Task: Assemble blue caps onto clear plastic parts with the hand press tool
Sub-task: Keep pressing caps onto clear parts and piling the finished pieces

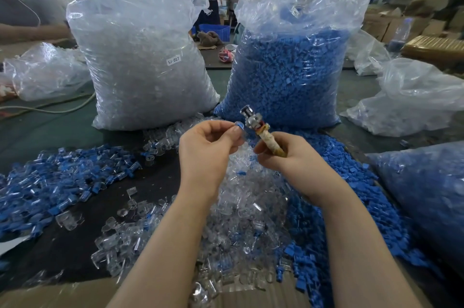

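A small blue cap (239, 125) sits pinched between the thumb and curled fingers (234, 129) of the left hand (206, 149), raised above the table (50, 132) and held just beside the metal head of the hand press tool (253, 123); whether a clear part is pinched with it cannot be told. The right hand (288, 157) wraps its fingers around the tool's tape-wound handle, with the tool tilted up and to the left so its silver tip points toward the cap. Directly beneath both hands lies a loose heap of clear plastic parts (241, 207), spreading toward the near edge. To its right runs a spill of loose blue caps (351, 202), and to the left a pile of assembled pieces (57, 182), clear with blue ends. Behind the hands stand two tall clear bags: the left bag (143, 61) filled with clear parts and bearing a small white label, the right bag (291, 66) filled with blue caps.
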A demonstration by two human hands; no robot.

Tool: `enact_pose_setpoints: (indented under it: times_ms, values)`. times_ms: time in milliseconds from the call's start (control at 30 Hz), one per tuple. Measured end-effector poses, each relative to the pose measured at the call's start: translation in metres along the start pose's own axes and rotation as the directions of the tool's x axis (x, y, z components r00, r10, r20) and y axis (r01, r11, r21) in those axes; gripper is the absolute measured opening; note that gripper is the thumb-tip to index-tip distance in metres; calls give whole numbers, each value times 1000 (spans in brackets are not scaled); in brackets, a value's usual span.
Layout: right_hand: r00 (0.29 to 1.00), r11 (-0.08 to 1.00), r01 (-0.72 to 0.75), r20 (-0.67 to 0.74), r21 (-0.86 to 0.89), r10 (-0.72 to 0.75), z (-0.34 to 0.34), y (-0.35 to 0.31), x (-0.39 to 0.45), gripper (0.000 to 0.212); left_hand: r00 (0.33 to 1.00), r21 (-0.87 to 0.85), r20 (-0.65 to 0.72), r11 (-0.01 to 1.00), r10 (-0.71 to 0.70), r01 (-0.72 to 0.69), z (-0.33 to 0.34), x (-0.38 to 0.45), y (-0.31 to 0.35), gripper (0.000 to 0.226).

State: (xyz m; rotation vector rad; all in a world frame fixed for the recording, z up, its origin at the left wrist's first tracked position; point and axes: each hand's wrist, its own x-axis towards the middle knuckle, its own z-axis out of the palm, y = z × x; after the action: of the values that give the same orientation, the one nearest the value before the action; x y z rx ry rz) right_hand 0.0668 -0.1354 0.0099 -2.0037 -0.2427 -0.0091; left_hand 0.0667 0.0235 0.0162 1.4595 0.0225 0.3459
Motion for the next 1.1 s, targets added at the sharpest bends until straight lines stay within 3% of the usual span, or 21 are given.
enact_pose_setpoints:
  times_ms: [267, 700, 1100]
  values:
    - [994, 998, -7, 113, -56, 13, -3, 2, 0, 13, 999, -57, 31, 998, 31, -29, -6, 5, 0, 8]
    - [994, 981, 36, 105, -190, -16, 1, 0, 1, 22, 995, -30, 89, 998, 51, -49, -9, 6, -1, 11]
    - [988, 991, 8, 153, -137, 13, -1, -1, -1, 23, 994, -87, 109, 996, 31, -22, -10, 7, 0, 9]
